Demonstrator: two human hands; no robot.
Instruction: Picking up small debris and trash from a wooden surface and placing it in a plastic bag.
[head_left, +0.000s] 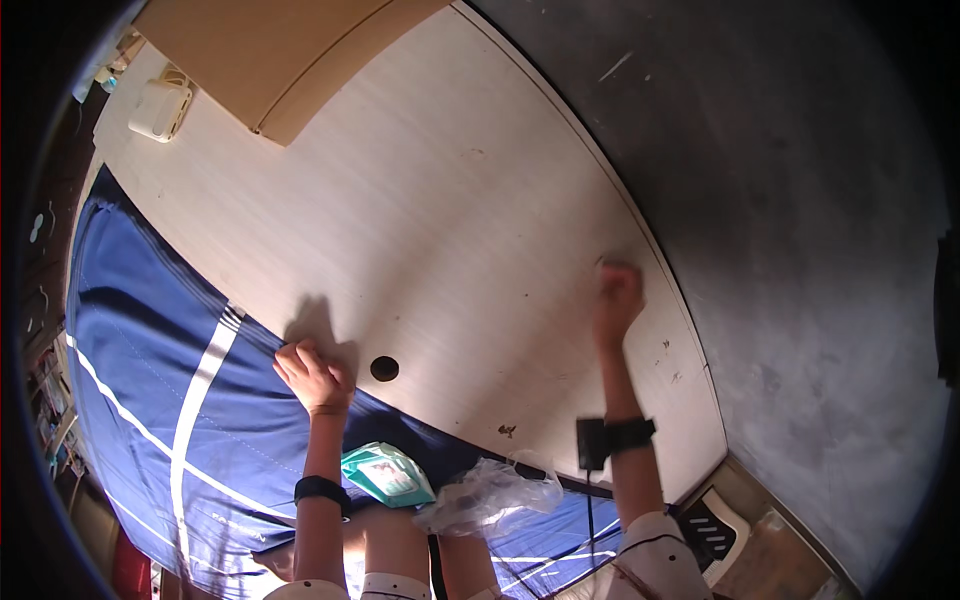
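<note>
My left hand (313, 376) has its fingers curled at the upper hem of a blue garment with white stripes (142, 367); whether it pinches the cloth is hard to see. My right hand (621, 289), blurred and with its fingers bent, is over the right part of a pale wood-grain board (465, 187). A tiny light spot shows at its fingertips, too blurred to name. Nearer to me, between my forearms, a teal soft pack (388, 474) is beside a crumpled clear plastic bag (491, 495). Each forearm wears a black strap, the right one with a small box and cable.
A brown cardboard box (292, 60) stands on the board at the upper left, with a white power adapter or socket block (160, 109) beside it. A round hole (385, 368) pierces the board near my left hand. A dark grey surface (795, 262) borders the board's right edge.
</note>
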